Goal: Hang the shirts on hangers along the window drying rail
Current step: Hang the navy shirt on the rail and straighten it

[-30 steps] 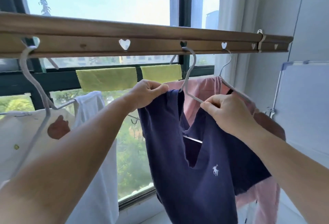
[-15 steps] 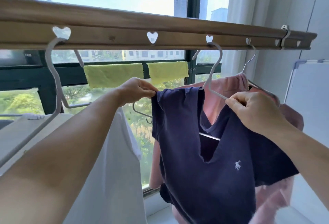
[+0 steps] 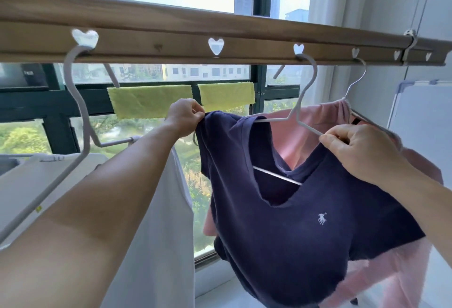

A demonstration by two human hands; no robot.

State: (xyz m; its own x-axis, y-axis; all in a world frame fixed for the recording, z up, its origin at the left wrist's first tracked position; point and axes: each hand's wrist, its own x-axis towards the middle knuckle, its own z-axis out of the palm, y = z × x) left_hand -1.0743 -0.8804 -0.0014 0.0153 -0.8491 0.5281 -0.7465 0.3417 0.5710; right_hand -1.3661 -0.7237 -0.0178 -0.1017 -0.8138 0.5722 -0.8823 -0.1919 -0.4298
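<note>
A bright high-rise window backs a wooden drying rail (image 3: 171,36) cut with heart-shaped holes. A white hanger (image 3: 304,102) hooks through one hole and carries a navy polo shirt (image 3: 293,209). The left hand (image 3: 186,118) pinches the shirt's left shoulder edge at the hanger's arm end; the right hand (image 3: 359,151) pinches the collar side against the hanger's other arm. A pink garment (image 3: 288,133) hangs just behind.

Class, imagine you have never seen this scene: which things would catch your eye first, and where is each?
A navy blue shirt with a small white logo fills the centre, on a white hanger hooked to the wooden rail with heart-shaped holes. The left hand and right hand pinch its shoulders. Behind hangs a pink garment.
</note>
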